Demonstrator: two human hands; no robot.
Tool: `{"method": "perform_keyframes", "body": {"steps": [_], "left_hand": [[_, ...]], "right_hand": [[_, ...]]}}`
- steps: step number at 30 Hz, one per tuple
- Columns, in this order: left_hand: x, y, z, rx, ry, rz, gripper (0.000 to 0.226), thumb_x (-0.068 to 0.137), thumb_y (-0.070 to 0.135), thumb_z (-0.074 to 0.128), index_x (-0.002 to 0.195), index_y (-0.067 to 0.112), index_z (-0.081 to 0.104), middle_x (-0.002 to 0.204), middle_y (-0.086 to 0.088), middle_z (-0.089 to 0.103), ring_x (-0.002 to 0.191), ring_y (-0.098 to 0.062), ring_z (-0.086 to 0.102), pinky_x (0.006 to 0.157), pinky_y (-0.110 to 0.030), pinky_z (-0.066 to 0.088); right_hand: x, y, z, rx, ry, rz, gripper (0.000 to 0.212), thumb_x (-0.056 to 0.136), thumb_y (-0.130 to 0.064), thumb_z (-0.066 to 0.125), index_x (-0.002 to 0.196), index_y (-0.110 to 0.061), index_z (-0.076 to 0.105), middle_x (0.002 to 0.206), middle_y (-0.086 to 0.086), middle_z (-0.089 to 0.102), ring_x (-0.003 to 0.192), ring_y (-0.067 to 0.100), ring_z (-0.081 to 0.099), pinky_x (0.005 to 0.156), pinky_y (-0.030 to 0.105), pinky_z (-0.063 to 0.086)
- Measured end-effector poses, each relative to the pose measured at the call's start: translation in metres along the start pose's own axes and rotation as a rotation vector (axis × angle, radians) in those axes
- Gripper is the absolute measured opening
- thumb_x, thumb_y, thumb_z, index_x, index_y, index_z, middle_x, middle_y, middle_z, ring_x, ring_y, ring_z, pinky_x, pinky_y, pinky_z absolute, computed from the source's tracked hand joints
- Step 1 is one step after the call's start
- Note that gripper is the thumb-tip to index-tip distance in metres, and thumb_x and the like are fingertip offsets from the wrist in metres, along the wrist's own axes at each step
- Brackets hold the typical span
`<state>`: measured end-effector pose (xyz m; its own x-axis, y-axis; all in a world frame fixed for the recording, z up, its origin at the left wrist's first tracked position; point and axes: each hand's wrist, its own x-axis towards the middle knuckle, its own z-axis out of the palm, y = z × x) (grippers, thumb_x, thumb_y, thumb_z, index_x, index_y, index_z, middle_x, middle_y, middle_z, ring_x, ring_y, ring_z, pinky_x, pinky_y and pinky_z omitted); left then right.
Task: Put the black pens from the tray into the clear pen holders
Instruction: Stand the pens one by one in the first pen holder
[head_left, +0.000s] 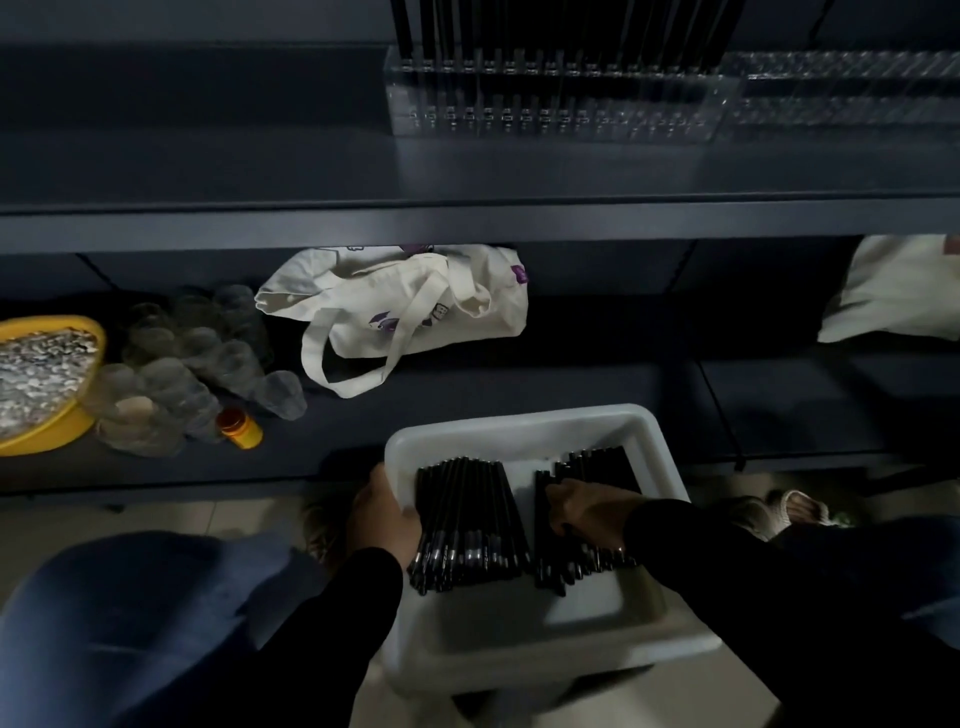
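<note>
The tray (524, 426) is smooth, matt white plastic, and the black pens (467, 519) in it look glossy with silvery metal bands. The pen holders (561, 98) are clear, shiny acrylic. The tote bag (415, 301) is soft, creased cream cloth on a matt dark shelf (467, 223).

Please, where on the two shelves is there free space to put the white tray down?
Upper shelf: bare stretch left of the clear pen holders. Lower shelf: bare patch between the canvas tote bag and the second bag. The lower left is crowded: yellow bowl, clear cups, orange bottle.
</note>
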<state>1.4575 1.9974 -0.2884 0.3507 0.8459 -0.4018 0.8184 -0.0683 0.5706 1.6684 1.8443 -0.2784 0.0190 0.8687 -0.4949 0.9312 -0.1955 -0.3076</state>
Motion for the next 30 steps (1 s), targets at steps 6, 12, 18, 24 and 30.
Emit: {"method": "perform_keyframes", "body": {"steps": [6, 12, 18, 24, 30], "left_hand": [[0.001, 0.000, 0.000, 0.007, -0.002, -0.005, 0.048, 0.083, 0.008, 0.052, 0.128, 0.017, 0.039, 0.120, -0.013, 0.056, 0.108, -0.034, 0.055, 0.091, -0.040, 0.047], [0.001, 0.000, -0.001, 0.010, -0.005, -0.010, 0.049, 0.082, 0.011, 0.054, 0.128, 0.019, 0.040, 0.120, -0.011, 0.056, 0.109, -0.034, 0.056, 0.092, -0.042, 0.048], [0.002, -0.001, 0.001, 0.030, 0.010, 0.004, 0.048, 0.082, 0.007, 0.053, 0.128, 0.016, 0.041, 0.120, -0.013, 0.056, 0.110, -0.034, 0.054, 0.092, -0.041, 0.047], [0.004, -0.003, 0.002, 0.042, 0.014, 0.003, 0.050, 0.082, 0.008, 0.053, 0.129, 0.017, 0.040, 0.121, -0.013, 0.056, 0.112, -0.034, 0.053, 0.094, -0.042, 0.046], [0.004, -0.004, 0.003, 0.018, 0.021, 0.024, 0.048, 0.081, 0.004, 0.053, 0.127, 0.012, 0.041, 0.119, -0.015, 0.057, 0.109, -0.035, 0.054, 0.092, -0.043, 0.047]], "right_hand": [[0.002, -0.001, -0.002, -0.235, -0.176, -0.169, 0.024, 0.097, -0.015, 0.036, 0.082, -0.030, 0.048, 0.084, -0.011, 0.045, 0.100, 0.022, 0.048, 0.084, 0.028, 0.036], [-0.002, -0.009, -0.005, -0.345, -0.343, -0.079, 0.046, 0.089, 0.005, 0.049, 0.133, -0.008, 0.047, 0.134, 0.012, 0.040, 0.119, 0.029, 0.041, 0.095, 0.033, 0.036], [-0.004, -0.002, -0.001, -0.323, -0.327, -0.106, 0.036, 0.094, -0.017, 0.054, 0.129, -0.014, 0.050, 0.131, 0.008, 0.038, 0.116, 0.027, 0.041, 0.091, 0.037, 0.041], [-0.003, 0.000, -0.002, -0.336, -0.323, -0.110, 0.033, 0.092, -0.020, 0.057, 0.123, -0.014, 0.053, 0.127, 0.009, 0.038, 0.112, 0.027, 0.043, 0.087, 0.036, 0.041], [-0.001, 0.003, 0.001, -0.357, -0.329, -0.131, 0.039, 0.085, -0.027, 0.067, 0.119, -0.015, 0.053, 0.127, 0.008, 0.039, 0.112, 0.027, 0.042, 0.086, 0.037, 0.043]]}}
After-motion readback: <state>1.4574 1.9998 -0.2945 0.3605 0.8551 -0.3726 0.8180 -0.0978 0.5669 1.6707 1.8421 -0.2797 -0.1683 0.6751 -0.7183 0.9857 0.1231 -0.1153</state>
